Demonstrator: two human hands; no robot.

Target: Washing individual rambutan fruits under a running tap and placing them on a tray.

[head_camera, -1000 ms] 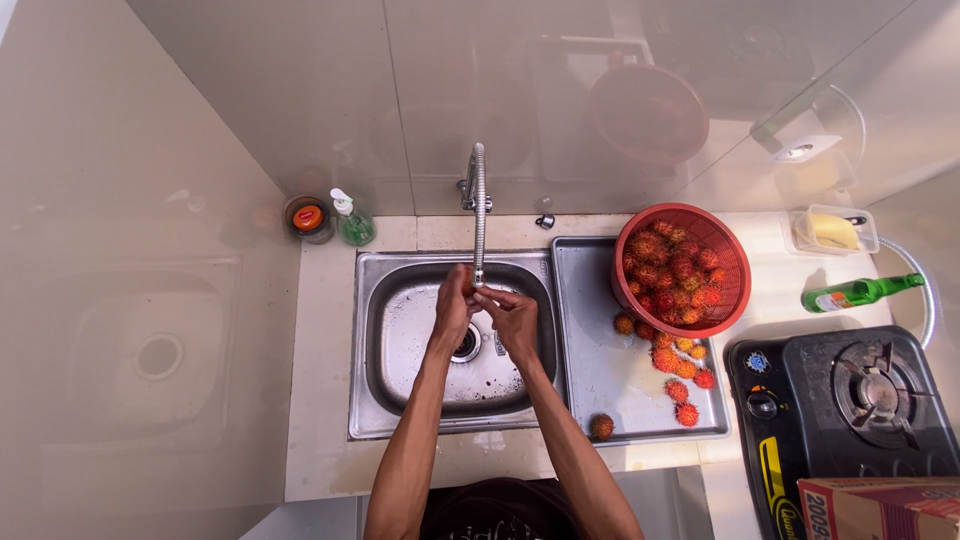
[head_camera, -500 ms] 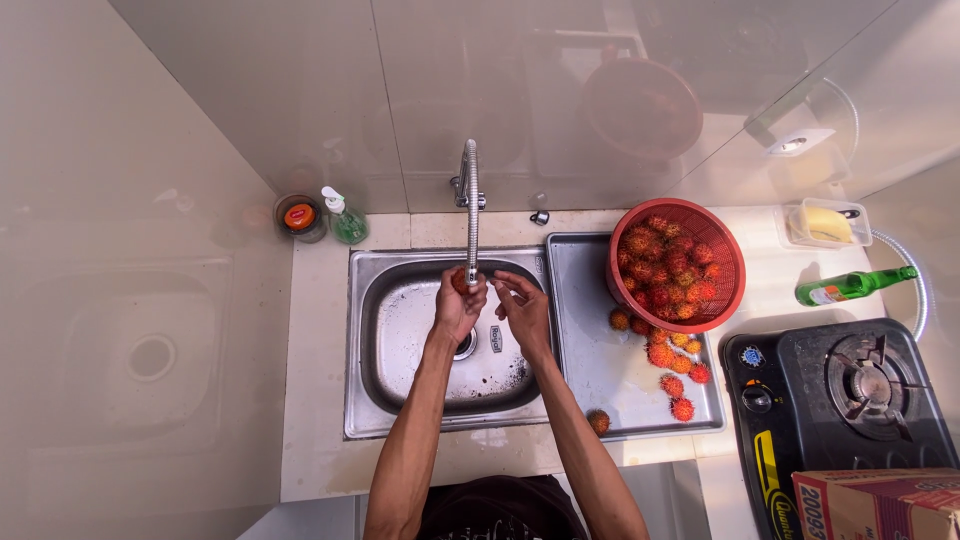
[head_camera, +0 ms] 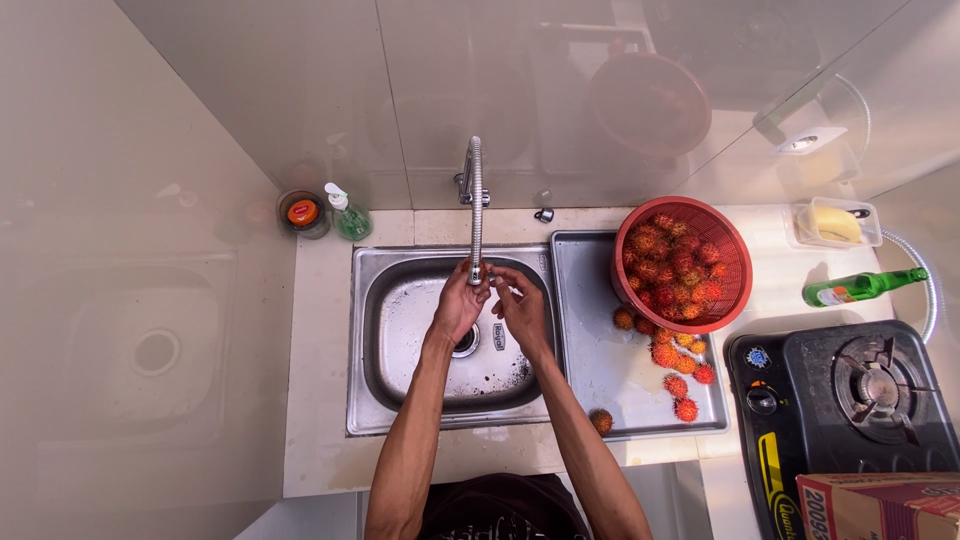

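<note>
Steel faucet point(head_camera: 474, 205) spout above both hands point(head_camera: 490, 305), fingers together over sink point(head_camera: 400, 330).

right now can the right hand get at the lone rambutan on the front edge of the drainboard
Probably yes: the right hand is over the sink, and the rambutan lies just beside that forearm with nothing between.

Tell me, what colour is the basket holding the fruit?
Red; the basket shows clearly in the head view.

Sink basin point(head_camera: 400, 330) centre, faucet point(head_camera: 474, 205) behind it; draining board point(head_camera: 600, 370) to the right carries fruit basket point(head_camera: 683, 263); stove point(head_camera: 850, 400) far right.
</note>
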